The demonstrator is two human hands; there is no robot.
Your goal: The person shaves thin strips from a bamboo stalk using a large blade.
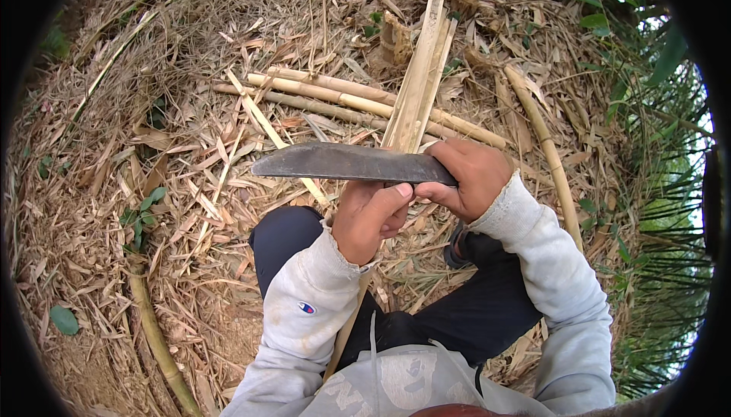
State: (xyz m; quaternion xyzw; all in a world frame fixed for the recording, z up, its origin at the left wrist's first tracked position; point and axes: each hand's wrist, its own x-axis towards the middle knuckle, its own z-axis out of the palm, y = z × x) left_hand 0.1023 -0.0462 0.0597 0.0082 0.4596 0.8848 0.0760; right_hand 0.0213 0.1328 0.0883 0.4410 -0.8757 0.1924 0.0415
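My right hand (474, 177) is closed round the handle end of a machete (343, 162), whose broad dark blade points left, across and above my left hand. The handle itself is hidden in my fingers. My left hand (371, 218) is closed just below the blade, its thumb near my right thumb. It grips a split bamboo strip (351, 324), part of which shows below the wrist, against my leg. Beyond the blade, long pale split bamboo pieces (417, 74) stretch away from me; whether they join the held strip is hidden by the blade and hands.
Several bamboo poles (335, 97) lie crosswise on the ground ahead. One more pole (547, 147) is at the right, another (156, 333) at the lower left. Cut bamboo stumps (396, 40) stand at the far side. Dry leaves and shavings cover the ground; green plants (662, 265) edge the right.
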